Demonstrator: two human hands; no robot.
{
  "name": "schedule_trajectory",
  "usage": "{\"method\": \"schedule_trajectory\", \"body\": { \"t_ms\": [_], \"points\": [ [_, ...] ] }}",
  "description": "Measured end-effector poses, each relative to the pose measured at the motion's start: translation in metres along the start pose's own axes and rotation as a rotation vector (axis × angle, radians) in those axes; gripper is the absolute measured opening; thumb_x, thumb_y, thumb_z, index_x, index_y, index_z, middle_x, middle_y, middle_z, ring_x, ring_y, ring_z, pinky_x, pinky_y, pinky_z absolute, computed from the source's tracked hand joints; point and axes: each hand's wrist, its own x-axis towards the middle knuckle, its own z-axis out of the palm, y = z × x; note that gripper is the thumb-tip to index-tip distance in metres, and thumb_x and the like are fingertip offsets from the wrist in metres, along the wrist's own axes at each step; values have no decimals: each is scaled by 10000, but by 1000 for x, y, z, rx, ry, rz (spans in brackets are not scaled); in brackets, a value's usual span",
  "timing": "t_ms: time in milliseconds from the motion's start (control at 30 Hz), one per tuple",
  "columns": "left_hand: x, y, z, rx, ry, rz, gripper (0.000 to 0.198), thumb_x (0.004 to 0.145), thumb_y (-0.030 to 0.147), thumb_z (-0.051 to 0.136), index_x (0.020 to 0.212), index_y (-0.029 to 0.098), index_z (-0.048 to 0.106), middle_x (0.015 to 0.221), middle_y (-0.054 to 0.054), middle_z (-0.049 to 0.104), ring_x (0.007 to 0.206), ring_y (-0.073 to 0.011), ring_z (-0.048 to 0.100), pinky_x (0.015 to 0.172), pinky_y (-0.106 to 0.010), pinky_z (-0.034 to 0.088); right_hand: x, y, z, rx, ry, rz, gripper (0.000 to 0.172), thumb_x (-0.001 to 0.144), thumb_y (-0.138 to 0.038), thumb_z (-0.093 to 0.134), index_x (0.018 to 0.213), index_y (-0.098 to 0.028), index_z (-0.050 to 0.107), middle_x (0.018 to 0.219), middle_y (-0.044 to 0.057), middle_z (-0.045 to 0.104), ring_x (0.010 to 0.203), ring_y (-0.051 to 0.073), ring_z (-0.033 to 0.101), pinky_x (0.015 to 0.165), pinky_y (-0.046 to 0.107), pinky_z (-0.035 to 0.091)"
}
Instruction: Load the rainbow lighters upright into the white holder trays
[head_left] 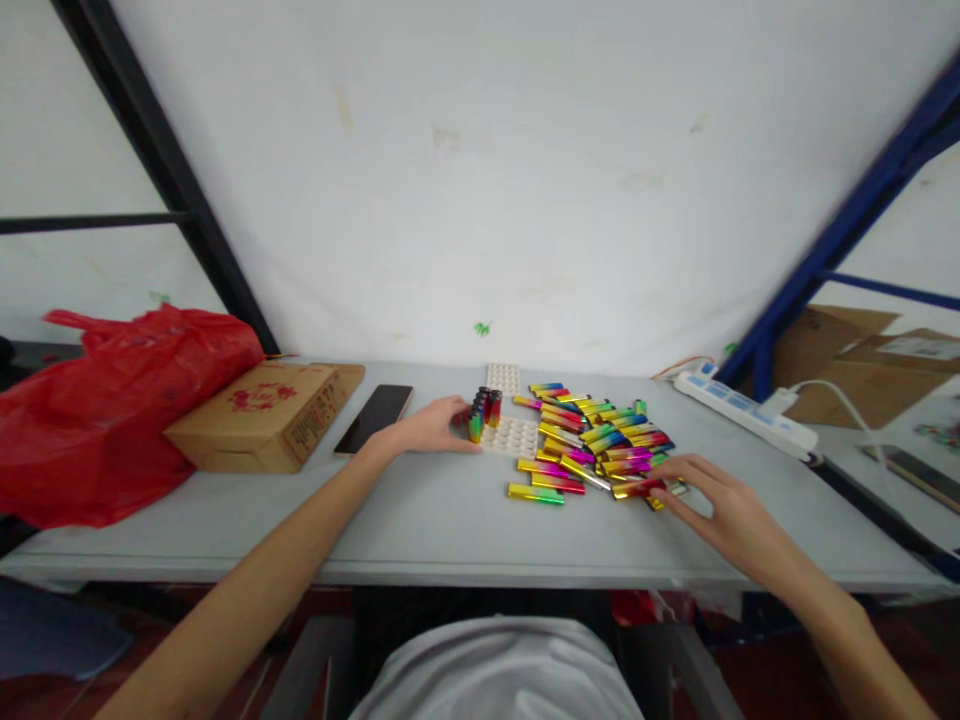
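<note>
My left hand (435, 425) curves around the left side of a white tray with round holes (514, 438), thumb in front and fingers behind. Several shiny coloured tubes with dark tops (484, 408) stand upright in the tray's left part, close to those fingertips. At the near right edge of a loose pile of shiny two-coloured tubes (592, 435), my right hand (709, 500) pinches the end of a red and gold tube (636, 488) between thumb and fingers. That tube lies nearly flat, low over the table.
A second white tray (503, 377) lies behind, near the wall. On the left are a dark phone (375, 418), a cardboard box (262, 415) and a red plastic bag (120, 410). A white power strip (746, 412) with a cable lies at right, beside a blue frame post (810, 210).
</note>
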Motion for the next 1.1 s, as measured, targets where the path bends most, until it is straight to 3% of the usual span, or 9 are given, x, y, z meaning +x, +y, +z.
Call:
{"method": "schedule_trajectory", "body": {
  "t_ms": [267,567,733,900,1100],
  "points": [
    [0,4,-5,37,6,-8,619,674,720,745,933,166,650,903,-61,660,814,-244,616,725,-335,480,-28,6,13,-30,-27,30,309,985,-411,550,1246,-288,659,1318,108,609,1221,275,612,1080,469,505],
    [0,4,-9,66,18,-49,573,648,674,762,904,177,635,869,-54,650,765,-217,583,683,-330,464,-56,45,5,-118,61,41,329,998,-428,523,1263,-266,630,1264,120,637,1153,276,651,1048,455,530],
    [1,4,-9,44,6,-77,584,635,664,775,921,178,625,894,-61,660,768,-227,592,675,-336,457,-45,53,13,-115,-1,-12,333,1014,-401,503,1277,-249,638,1322,122,634,1226,283,610,1086,482,501],
    [0,5,-9,26,-1,-80,577,642,653,774,952,186,634,912,-68,666,788,-242,601,692,-344,465,-25,58,21,-157,-12,-23,329,1009,-429,516,1191,-232,705,1215,137,647,1135,282,637,1040,479,527],
    [0,3,-7,22,14,-69,599,643,663,773,969,178,637,916,-73,669,789,-251,610,693,-356,470,-37,61,4,-24,34,-7,300,996,-464,535,1120,-258,714,1169,112,681,1102,265,664,1010,432,538]
  ]
}}
